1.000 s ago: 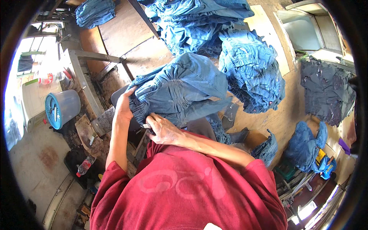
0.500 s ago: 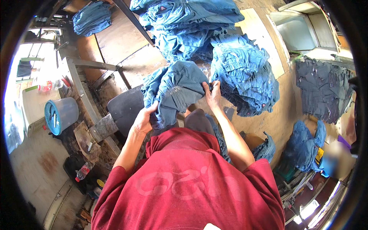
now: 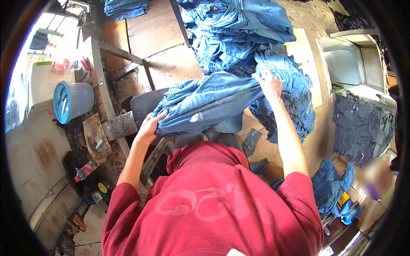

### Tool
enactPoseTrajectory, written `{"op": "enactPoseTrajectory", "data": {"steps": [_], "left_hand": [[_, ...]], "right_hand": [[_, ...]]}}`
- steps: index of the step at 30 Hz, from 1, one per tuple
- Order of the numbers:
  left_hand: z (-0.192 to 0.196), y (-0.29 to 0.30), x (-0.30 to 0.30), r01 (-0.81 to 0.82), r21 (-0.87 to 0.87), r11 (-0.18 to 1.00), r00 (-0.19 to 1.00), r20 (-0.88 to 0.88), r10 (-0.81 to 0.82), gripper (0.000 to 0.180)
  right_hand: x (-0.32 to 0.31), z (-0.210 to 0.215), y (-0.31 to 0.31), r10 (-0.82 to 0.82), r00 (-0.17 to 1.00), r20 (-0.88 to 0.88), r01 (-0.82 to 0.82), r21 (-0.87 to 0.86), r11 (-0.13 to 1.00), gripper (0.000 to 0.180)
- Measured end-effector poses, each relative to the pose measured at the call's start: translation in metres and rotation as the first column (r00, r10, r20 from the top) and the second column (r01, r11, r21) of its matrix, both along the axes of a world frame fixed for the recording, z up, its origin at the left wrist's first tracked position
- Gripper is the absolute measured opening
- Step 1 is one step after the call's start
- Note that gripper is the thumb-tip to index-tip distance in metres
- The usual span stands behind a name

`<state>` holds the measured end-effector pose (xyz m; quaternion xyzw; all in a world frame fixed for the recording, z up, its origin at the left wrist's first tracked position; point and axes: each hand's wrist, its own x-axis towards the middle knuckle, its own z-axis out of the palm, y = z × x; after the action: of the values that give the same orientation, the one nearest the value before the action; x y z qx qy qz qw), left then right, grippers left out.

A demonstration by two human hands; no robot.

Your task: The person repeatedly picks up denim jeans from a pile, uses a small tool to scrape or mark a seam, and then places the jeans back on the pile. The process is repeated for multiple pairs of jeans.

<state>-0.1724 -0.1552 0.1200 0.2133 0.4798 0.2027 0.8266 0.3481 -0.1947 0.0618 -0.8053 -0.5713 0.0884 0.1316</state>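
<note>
A blue denim garment is stretched sideways between my two hands, in front of my lap. My left hand grips its gathered left end, thumb on top. Farther up and to the right, my right hand pinches the other end, close to a stack of blue garments. Beyond it rises a taller pile of similar denim. Partly behind the held garment lies a dark grey board. What kind of garment I hold cannot be made out for certain.
To the left are a metal frame, a clear bucket with a blue rim and a plastic bottle. Dark garments lie at the right, with a blue cloth bundle nearer me. Another person is at the right edge.
My right hand has moved right and up, pulling the garment out from a bunched shape into a long stretch. My left hand has shifted slightly left. The whole view has turned a little.
</note>
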Motion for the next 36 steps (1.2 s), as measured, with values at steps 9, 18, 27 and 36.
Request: {"op": "enactPoseTrajectory", "data": {"steps": [9,18,27,36], "left_hand": [[-0.005,0.021,0.066,-0.045,-0.302,0.952,0.997,0.05,0.063,0.046],[-0.043,0.039,0.187,-0.548,-0.21,0.81,0.825,0.026,0.565,0.052],[-0.015,0.028,-0.029,-0.391,0.079,0.917,0.875,-0.277,0.397,0.043],[-0.002,0.068,-0.161,0.213,0.091,0.973,0.653,-0.754,-0.072,0.057]], "right_hand": [[-0.026,0.03,-0.083,-0.297,0.945,-0.138,0.325,0.289,0.9,0.028],[-0.179,0.022,-0.144,-0.289,0.671,-0.683,0.283,-0.124,0.951,0.033],[-0.241,-0.009,-0.137,-0.025,0.226,-0.974,-0.683,-0.177,0.708,0.055],[-0.356,0.027,-0.083,0.097,0.019,-0.995,-0.987,-0.003,0.162,0.058]]}}
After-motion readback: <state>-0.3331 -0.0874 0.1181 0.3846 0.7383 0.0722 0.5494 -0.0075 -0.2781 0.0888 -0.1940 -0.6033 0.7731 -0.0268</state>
